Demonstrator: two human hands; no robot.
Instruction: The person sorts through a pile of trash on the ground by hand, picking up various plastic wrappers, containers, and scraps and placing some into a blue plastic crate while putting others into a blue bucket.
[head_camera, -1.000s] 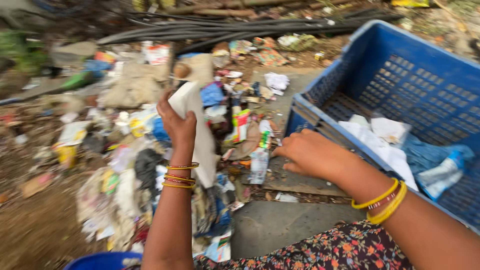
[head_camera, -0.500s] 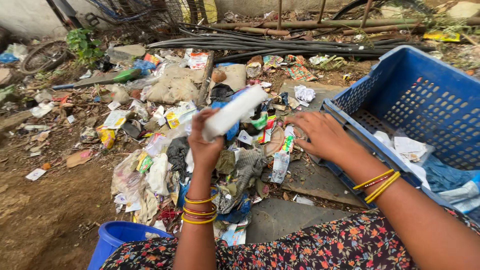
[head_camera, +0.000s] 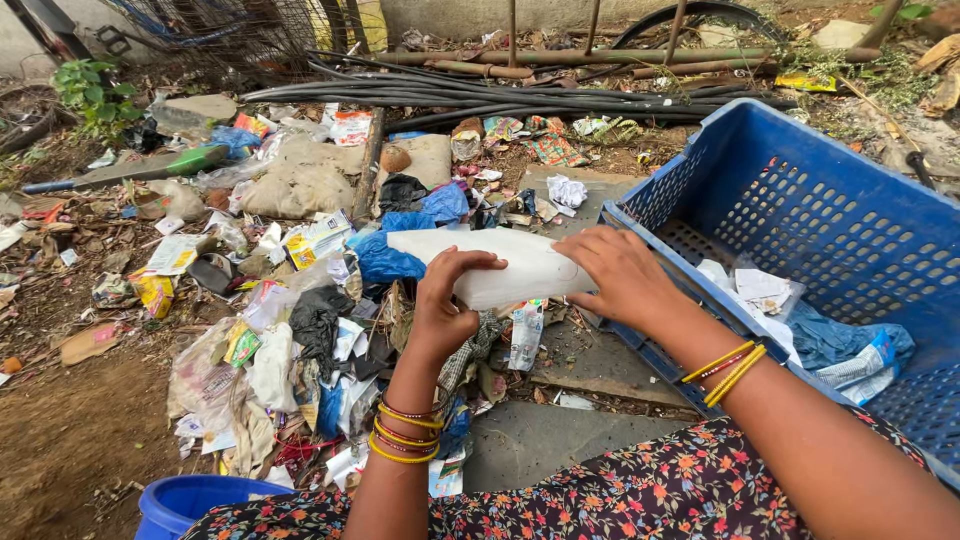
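Bare dirt ground (head_camera: 70, 440) carries a wide spread of litter (head_camera: 300, 330): crumpled wrappers, plastic bags, paper scraps and rags. A flat concrete slab (head_camera: 545, 440) lies beside the heap, and a blue plastic crate (head_camera: 830, 230) rests on its far edge. Black cables (head_camera: 480, 90) and rusty pipes (head_camera: 560, 57) lie along the back. A blue bucket (head_camera: 190, 500) stands near the bottom edge.

Bright, even daylight, soft shadows, no glare; sharp focus, slight wide-angle bend at edges.

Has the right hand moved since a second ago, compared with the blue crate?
Yes. The right hand has moved away from the blue crate rim, leftward, and now grips the white packet held by the left hand.
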